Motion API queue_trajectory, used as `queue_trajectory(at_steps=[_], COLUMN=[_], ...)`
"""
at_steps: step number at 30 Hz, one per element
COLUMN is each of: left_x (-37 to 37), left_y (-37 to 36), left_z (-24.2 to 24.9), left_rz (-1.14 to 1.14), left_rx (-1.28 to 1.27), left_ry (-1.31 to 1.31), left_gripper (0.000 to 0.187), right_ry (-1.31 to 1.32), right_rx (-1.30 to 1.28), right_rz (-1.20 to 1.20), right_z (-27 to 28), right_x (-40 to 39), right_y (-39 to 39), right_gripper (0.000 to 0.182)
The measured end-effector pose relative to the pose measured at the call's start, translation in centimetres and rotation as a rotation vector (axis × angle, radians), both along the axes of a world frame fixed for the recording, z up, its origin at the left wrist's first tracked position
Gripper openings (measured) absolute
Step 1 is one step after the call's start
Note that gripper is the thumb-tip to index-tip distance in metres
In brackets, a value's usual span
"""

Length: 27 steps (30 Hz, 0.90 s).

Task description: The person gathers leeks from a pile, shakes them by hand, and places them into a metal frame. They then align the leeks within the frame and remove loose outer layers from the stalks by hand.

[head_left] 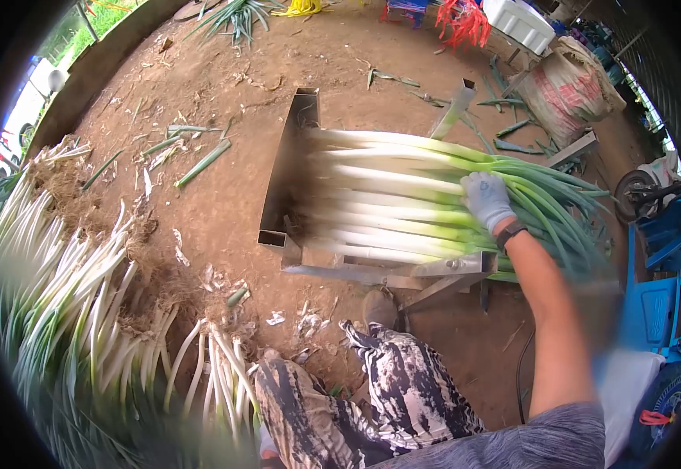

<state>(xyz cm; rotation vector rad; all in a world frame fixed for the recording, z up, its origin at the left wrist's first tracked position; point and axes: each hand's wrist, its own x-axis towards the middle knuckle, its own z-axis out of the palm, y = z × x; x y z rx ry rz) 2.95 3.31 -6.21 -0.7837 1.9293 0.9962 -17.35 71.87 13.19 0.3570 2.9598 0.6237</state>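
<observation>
A row of leeks (395, 184) lies across a metal frame (292, 168), with white stems and roots toward the frame's upright plate and green leaves to the right. My right hand (487, 197), in a pale glove, is closed on leeks where the stems turn green. At the bottom edge, a small pale patch beside my knee seems to be part of my left hand (265, 442); its fingers are hidden. It is nearest to loose leeks (219, 375) at the edge of a large heap of leeks (82, 289).
Leaf scraps (204, 162) litter the dirt floor (223, 86). A woven sack (571, 94) and a white crate (519, 23) stand at the upper right, near red ties (464, 23). Blue plastic chairs (657, 305) and a wheel (661, 406) are at the right.
</observation>
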Motion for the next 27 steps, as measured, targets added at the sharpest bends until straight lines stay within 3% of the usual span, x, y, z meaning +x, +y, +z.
queue_trajectory(at_steps=[4,7,8,11,14,17,20,24,27], left_x=[-1.1,-2.0,-2.1,-2.6,-3.1,-3.5,-3.8,-4.1,-4.3], left_y=[0.6,1.1,1.2,1.8,2.1,2.2,2.4,2.5,2.7], left_z=[0.1,0.2,0.3,0.0,0.0,-0.1,-0.1,-0.2,-0.2], left_rz=[-0.020,-0.040,-0.046,-0.057,-0.075,-0.086,-0.093,-0.110,-0.114], left_rx=[-0.002,0.004,0.005,0.008,0.013,0.016,0.022,0.028,0.028], left_ry=[0.018,0.044,0.044,0.049,0.053,0.048,0.046,0.040,0.036], left_gripper=[0.044,0.044,0.044,0.044,0.044,0.044,0.044,0.044,0.044], right_ry=[-0.082,-0.235,-0.220,-0.257,-0.275,-0.272,-0.210,-0.166,-0.293], right_rx=[-0.220,-0.557,-0.555,-1.092,-1.204,-1.156,-1.020,-0.938,-0.597], right_rz=[-0.082,-0.287,-0.173,-0.188,-0.253,-0.312,-0.159,-0.134,-0.237], right_z=[6.0,10.4,10.0,8.9,10.0,10.9,10.1,13.8,18.2], right_x=[-1.3,-1.8,-1.2,0.5,1.3,1.9,2.3,1.4,-1.6], right_y=[-0.3,0.3,1.8,5.8,5.8,4.9,5.4,2.9,-1.7], right_gripper=[0.034,0.037,0.043,0.047,0.051,0.055,0.055,0.053,0.051])
